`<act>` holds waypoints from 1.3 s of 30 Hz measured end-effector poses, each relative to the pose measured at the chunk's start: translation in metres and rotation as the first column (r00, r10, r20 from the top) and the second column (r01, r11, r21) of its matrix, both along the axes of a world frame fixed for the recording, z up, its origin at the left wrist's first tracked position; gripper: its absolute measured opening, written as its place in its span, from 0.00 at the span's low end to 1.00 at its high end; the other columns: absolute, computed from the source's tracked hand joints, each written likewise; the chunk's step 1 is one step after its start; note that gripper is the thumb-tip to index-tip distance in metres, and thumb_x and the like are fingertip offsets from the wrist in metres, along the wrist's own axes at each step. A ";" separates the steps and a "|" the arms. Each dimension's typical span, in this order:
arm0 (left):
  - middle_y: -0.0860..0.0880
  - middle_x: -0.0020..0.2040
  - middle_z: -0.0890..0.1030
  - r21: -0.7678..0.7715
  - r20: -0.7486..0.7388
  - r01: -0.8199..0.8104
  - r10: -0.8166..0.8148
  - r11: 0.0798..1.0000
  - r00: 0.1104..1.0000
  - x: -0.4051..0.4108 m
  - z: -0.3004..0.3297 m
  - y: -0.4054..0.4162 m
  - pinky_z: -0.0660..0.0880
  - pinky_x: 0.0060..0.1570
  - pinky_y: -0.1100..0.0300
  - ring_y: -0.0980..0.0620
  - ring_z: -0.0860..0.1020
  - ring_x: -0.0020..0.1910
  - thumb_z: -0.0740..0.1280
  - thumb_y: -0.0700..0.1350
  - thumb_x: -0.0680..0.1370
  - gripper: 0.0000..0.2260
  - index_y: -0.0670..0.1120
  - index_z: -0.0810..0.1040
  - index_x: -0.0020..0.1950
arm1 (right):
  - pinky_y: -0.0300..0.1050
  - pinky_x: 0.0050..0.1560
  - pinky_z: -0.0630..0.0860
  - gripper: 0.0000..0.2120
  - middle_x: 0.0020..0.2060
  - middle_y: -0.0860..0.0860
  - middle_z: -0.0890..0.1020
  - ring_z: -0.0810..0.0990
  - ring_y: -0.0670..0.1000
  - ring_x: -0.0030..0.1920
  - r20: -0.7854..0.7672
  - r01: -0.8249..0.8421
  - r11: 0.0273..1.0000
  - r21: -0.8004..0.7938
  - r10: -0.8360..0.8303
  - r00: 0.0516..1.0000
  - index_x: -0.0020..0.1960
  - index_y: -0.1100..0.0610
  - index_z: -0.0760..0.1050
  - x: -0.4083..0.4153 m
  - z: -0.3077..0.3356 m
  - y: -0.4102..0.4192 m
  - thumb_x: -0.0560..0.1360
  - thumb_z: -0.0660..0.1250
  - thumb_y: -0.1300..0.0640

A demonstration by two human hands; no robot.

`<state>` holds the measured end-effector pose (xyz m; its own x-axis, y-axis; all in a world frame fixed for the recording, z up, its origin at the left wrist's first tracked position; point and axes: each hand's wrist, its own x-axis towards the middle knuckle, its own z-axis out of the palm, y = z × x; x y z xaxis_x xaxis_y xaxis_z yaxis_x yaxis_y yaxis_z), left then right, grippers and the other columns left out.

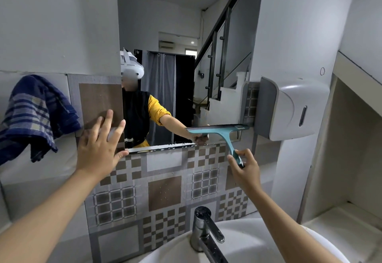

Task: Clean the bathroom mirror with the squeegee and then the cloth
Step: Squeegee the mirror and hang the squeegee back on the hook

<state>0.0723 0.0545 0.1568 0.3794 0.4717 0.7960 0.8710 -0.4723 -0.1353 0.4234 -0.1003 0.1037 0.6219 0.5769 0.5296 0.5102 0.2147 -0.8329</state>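
Note:
The tall bathroom mirror point(175, 25) hangs on the wall above the patterned tiles. A teal squeegee point(224, 131) has its blade flat against the glass near the mirror's lower right corner. My right hand point(245, 168) is shut on the squeegee's handle just below the mirror's bottom edge. My left hand point(99, 147) lies flat with fingers spread on the tiled wall at the mirror's lower left corner, holding nothing. A blue checked cloth point(35, 116) hangs over a ledge on the left wall, well left of my left hand.
A white paper dispenser point(293, 107) juts out right beside the mirror's right edge. A chrome tap point(204, 229) and the white basin point(258, 244) sit directly below. A recessed shelf point(351, 180) fills the right wall.

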 end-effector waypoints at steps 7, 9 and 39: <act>0.42 0.77 0.53 -0.029 0.001 0.014 -0.014 0.999 1.000 0.000 0.001 -0.002 0.67 0.57 0.30 0.35 0.58 0.71 0.74 0.54 0.66 0.40 0.50 0.59 0.73 | 0.34 0.19 0.65 0.09 0.33 0.55 0.77 0.68 0.40 0.20 -0.169 -0.014 1.000 0.018 0.016 0.985 0.51 0.59 0.71 -0.028 0.001 -0.003 0.77 0.68 0.56; 0.42 0.77 0.52 -0.037 0.005 0.017 -0.017 0.999 1.000 0.000 0.001 -0.002 0.67 0.57 0.30 0.35 0.58 0.71 0.74 0.53 0.66 0.40 0.50 0.59 0.73 | 0.35 0.18 0.64 0.09 0.32 0.54 0.76 0.67 0.41 0.20 -0.209 -0.011 1.000 0.007 0.013 0.978 0.51 0.58 0.71 -0.033 0.002 -0.003 0.77 0.68 0.55; 0.46 0.78 0.49 -0.109 0.019 -0.013 0.015 0.994 1.000 0.000 0.001 -0.010 0.68 0.56 0.32 0.39 0.55 0.73 0.72 0.55 0.68 0.40 0.54 0.54 0.75 | 0.41 0.27 0.70 0.07 0.43 0.56 0.78 0.71 0.48 0.32 -0.685 -0.075 0.993 0.092 0.118 0.719 0.50 0.52 0.69 -0.176 0.007 0.015 0.77 0.66 0.53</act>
<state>0.0724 0.0444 0.1579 0.3565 0.5612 0.7470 0.8798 -0.4707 -0.0663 0.2479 -0.0855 0.1109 0.7698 0.6382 0.0097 -0.2253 0.2858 -0.9314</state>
